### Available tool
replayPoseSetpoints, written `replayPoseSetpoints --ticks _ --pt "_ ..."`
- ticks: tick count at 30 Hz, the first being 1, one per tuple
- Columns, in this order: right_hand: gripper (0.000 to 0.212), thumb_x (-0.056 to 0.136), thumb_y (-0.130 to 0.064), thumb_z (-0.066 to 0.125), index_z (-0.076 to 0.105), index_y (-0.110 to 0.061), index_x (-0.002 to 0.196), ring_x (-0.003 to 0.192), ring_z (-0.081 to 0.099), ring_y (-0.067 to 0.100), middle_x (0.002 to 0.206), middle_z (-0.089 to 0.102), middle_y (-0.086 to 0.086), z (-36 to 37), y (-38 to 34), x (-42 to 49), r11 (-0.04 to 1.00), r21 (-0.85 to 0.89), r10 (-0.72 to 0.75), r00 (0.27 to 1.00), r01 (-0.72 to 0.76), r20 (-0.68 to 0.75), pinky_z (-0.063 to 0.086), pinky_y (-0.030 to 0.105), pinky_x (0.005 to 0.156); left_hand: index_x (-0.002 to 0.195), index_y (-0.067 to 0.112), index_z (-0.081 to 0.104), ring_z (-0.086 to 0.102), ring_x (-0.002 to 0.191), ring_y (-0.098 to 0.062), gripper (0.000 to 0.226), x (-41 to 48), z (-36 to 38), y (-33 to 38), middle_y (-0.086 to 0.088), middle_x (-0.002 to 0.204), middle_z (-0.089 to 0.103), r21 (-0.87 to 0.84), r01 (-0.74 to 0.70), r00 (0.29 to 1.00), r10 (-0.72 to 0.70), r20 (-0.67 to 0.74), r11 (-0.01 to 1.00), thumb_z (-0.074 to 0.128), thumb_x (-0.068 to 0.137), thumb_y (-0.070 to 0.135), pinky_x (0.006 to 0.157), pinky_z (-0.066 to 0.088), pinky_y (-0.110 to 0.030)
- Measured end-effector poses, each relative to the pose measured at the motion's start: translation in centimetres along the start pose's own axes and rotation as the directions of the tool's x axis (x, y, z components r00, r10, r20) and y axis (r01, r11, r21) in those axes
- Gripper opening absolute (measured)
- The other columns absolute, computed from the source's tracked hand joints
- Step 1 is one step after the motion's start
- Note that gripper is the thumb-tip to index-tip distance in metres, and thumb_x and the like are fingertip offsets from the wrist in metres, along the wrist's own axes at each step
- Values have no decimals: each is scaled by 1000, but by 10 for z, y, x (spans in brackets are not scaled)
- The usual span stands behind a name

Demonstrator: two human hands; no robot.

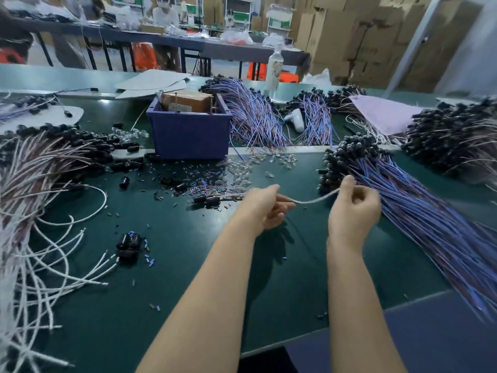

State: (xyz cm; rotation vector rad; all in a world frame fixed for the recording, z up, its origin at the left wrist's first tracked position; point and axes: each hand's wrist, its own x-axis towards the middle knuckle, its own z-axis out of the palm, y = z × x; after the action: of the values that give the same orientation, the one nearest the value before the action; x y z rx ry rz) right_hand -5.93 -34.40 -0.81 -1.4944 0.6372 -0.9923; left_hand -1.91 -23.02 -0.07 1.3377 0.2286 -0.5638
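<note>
Bare green mat [174, 265] is lying open in the lower middle, left of the left hand [265, 208]. White cords [18, 238] are crowding the frame's left, blue wires [430, 238] are fanning across the right, and a purple bin [188, 133] is blocking the upper middle.

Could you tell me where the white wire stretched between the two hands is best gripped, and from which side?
Pinch the white wire on its sagging span between the left hand and right hand, probably from above: there it is bare and thin, while the black socket on its left end is bulkier.
</note>
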Motion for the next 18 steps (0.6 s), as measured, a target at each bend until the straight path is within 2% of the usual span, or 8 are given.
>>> replayPoseSetpoints --ticks 3,4,6,8,10,12,13,18 --pt "19 92 -22 58 45 -10 86 59 48 -9 70 46 -12 -1 -8 -1 971 31 -231 960 239 -160 35 6 60 71 5 54 40 28 -2 31 4 -11 5 3 41 58 281 -82 991 108 -77 956 37 97 12 34 28 -8" --pt "15 91 -19 60 47 -12 86 60 49 -11 71 48 -14 4 -11 -4 941 33 -333 937 338 -109 35 3 60 72 6 53 39 28 -2 29 5 -17 8 4 40 57 289 -130 979 168 -114 949 37 96 10 34 27 -8" --pt "7 90 -14 62 56 -16 86 65 53 -6 73 57 -12 20 -14 -12 885 -23 -454 873 465 179 36 2 65 72 8 53 41 34 -3 28 9 -31 15 4 46 57 245 -245 931 298 -210 938 39 95 8 36 28 -13" --pt "7 89 -16 62 67 -15 93 85 58 6 92 67 1 41 -12 -20 835 -179 -339 742 521 578 42 15 80 70 11 53 40 41 -6 28 10 -45 22 1 56 54 163 -336 868 372 -329 928 40 95 9 38 29 -16" --pt "23 90 -26 60 67 -20 112 115 50 23 120 60 6 61 -1 -26 715 -389 -72 614 581 786 35 28 98 70 11 53 38 38 -5 28 10 -60 28 1 58 49 33 -384 831 361 -423 923 40 94 9 35 27 -16" --pt "28 90 -35 60 63 -30 118 125 39 29 129 50 6 74 7 -33 605 -509 106 572 612 813 31 36 103 70 11 52 36 33 -4 27 10 -74 31 1 58 47 -78 -402 818 320 -479 912 39 93 7 33 25 -13" --pt "26 90 -37 59 63 -32 116 124 38 29 128 50 5 79 9 -35 583 -530 125 576 616 808 31 38 102 70 11 52 35 34 -4 26 9 -80 32 0 58 47 -111 -405 813 301 -499 908 39 93 7 33 24 -12" --pt "13 93 -32 56 64 -27 103 114 45 26 112 57 2 89 14 -41 579 -485 6 591 656 807 32 37 94 74 13 53 44 48 -6 24 12 -94 28 1 67 55 -192 -373 819 225 -527 908 40 94 9 35 35 -13"
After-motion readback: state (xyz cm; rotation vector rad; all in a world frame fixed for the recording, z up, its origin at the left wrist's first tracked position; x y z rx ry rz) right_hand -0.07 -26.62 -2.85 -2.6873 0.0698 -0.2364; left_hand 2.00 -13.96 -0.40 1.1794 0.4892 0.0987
